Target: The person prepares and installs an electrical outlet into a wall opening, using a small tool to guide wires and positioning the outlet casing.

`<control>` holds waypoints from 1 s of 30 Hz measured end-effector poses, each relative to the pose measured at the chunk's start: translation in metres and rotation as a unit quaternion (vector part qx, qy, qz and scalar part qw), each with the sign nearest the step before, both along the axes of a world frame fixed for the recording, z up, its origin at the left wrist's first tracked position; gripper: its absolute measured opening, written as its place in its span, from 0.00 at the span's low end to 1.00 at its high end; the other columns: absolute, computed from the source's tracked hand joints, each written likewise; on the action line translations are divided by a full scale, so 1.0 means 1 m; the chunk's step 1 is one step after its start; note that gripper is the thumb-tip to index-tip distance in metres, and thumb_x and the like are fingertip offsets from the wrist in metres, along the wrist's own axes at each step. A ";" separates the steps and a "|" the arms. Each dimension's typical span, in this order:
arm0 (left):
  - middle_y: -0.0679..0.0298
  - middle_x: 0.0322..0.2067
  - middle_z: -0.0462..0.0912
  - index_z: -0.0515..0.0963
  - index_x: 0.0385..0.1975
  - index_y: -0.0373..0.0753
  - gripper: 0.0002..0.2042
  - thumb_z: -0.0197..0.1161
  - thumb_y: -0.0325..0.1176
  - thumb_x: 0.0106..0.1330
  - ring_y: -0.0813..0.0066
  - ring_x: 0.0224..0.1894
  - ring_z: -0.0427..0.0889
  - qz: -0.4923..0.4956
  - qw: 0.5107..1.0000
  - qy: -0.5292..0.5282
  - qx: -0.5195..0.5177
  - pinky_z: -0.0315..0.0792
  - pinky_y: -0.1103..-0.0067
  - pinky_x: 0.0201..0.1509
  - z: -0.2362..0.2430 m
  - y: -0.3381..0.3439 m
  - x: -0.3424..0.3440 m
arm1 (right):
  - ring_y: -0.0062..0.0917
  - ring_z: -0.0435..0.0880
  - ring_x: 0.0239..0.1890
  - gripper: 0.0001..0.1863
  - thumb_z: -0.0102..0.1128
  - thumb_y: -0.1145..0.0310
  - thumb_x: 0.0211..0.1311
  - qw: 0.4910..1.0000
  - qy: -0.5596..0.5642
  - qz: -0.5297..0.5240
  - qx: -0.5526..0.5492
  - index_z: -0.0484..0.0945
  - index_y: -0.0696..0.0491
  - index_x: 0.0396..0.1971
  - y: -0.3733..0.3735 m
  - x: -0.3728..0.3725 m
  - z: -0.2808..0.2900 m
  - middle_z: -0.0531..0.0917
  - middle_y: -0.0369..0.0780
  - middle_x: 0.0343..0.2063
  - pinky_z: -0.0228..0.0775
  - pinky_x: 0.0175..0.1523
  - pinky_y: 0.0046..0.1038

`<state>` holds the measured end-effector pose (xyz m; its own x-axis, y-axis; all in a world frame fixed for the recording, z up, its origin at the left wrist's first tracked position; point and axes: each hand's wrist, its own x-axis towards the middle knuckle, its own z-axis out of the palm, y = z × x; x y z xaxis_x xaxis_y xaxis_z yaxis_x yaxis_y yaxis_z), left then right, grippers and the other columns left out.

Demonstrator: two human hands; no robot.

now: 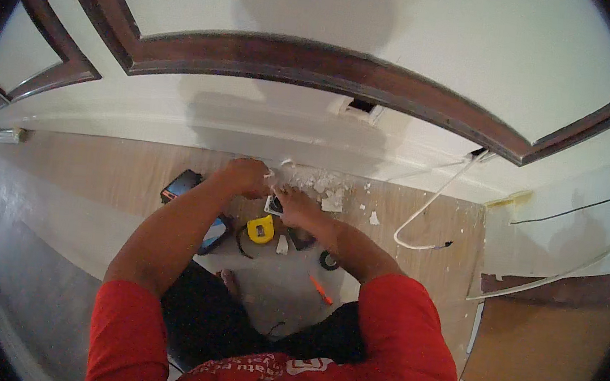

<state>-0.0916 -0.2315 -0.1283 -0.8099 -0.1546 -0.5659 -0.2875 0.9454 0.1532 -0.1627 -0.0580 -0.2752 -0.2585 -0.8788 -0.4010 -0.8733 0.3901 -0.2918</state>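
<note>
My left hand point(248, 177) and my right hand point(297, 209) are close together above the floor near the wall. Both have their fingers drawn in around a small whitish piece point(270, 176) that is too small to make out. Just below them, partly hidden by my right hand, is a small white-edged, dark-centred item point(272, 206). A yellow tape measure point(261, 229) lies nearer to me. Beside it is a small pale chunk point(283, 244). A black roll of tape point(328, 260) sits under my right forearm.
Broken plaster point(332, 200) litters the floor along the wall. An orange-handled tool point(321, 290) lies between my legs, and a black case point(181, 185) by my left forearm. A white cable point(419, 213) hangs from the wall at right. The wall has a rectangular hole point(361, 106).
</note>
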 end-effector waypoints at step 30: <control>0.54 0.35 0.86 0.79 0.46 0.31 0.21 0.58 0.46 0.67 0.59 0.38 0.85 0.046 0.946 0.098 0.304 0.80 0.68 0.45 -0.001 0.053 -0.057 | 0.53 0.84 0.43 0.37 0.45 0.47 0.63 0.564 -0.790 -0.088 -0.225 0.68 0.65 0.60 0.114 -0.118 0.185 0.77 0.60 0.53 0.82 0.39 0.42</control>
<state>-0.1481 -0.1787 -0.1293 -0.9077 0.0759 -0.4127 -0.2744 0.6367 0.7207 -0.2805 0.0558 -0.0906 0.0099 -1.0000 0.0008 0.6549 0.0059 -0.7557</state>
